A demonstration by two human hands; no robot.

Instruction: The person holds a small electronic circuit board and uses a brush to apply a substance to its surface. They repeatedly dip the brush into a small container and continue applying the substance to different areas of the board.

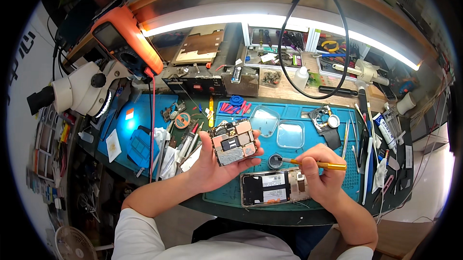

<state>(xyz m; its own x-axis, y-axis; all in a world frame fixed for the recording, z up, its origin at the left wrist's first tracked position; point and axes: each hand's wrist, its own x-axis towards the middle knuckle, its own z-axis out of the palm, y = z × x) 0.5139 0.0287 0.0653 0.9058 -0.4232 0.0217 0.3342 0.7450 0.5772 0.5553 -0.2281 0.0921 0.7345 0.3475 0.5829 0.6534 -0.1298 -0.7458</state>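
1. Here, at my far left, a white microscope with black eyepieces [67, 93] leans over the bench, and just beside it stands an orange-cased multimeter with a dark screen [126, 43].

2. Nearer to me, a flat round spool with an orange label [182, 120] lies beside pens and small parts.

3. My left hand [210, 171] is closed around the edges of a squarish circuit board with copper, grey and black patches [234, 143]: my thumb presses its left edge, and my fingers pass beneath to its right side. I hold the board tilted, face up, above the blue work mat [224, 190].

4. Below and to the right, a flat phone frame with a black-and-white battery area [265, 190] lies on the mat.

5. Behind its upper edge sits a small round jar with dark contents [275, 162]; farther back is a clear, square plastic dish [290, 134].

6. My right hand [322, 171] pinches a slim, gold-handled tool [333, 166] between thumb and fingers. Its tip is at the jar's right rim; I cannot tell whether they touch.

7. Farther right, silvery tweezers [346, 139] lie near a white-and-blue tube [385, 129].
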